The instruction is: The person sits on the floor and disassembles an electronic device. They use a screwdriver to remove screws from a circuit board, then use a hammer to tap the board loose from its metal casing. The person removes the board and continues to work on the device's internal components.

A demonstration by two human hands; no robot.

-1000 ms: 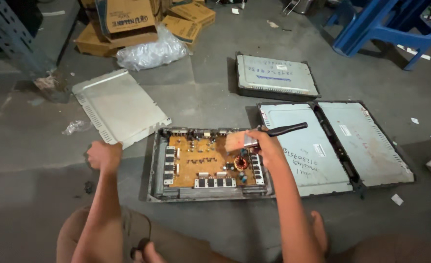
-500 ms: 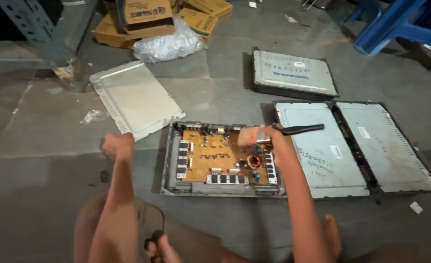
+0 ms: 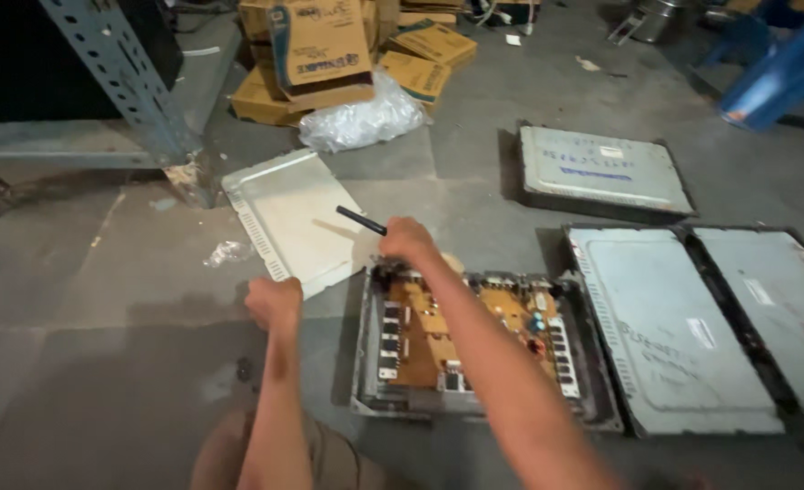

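You have one opened metal case (image 3: 592,399) in front of you on the concrete floor (image 3: 102,299), with a single tan circuit board (image 3: 456,331) lying flat inside it, its long axis running left to right across your view. Count four closed or loose grey metal pieces around it: one pale lid panel (image 3: 288,218) up and to the left of the case, lying at a slant with its long axis running from upper left to lower right; one closed unit (image 3: 601,168) further off to the upper right; and two flat panels (image 3: 665,336) side by side just right of the open case. Your right hand (image 3: 408,240) is wrapped closed around one dark, slim stick-like tool (image 3: 360,220), right at the case's upper left corner; the tool sticks out of your fist toward the upper left, over the edge of the pale lid, its long axis slanting slightly downward to the right. Your left hand (image 3: 275,304) is curled into a loose fist just left of the case, and I cannot tell whether it holds anything. Behind the lid sit a stack of cardboard boxes (image 3: 325,45), one crumpled clear plastic bag (image 3: 361,118) and one perforated blue-grey steel upright (image 3: 120,73).
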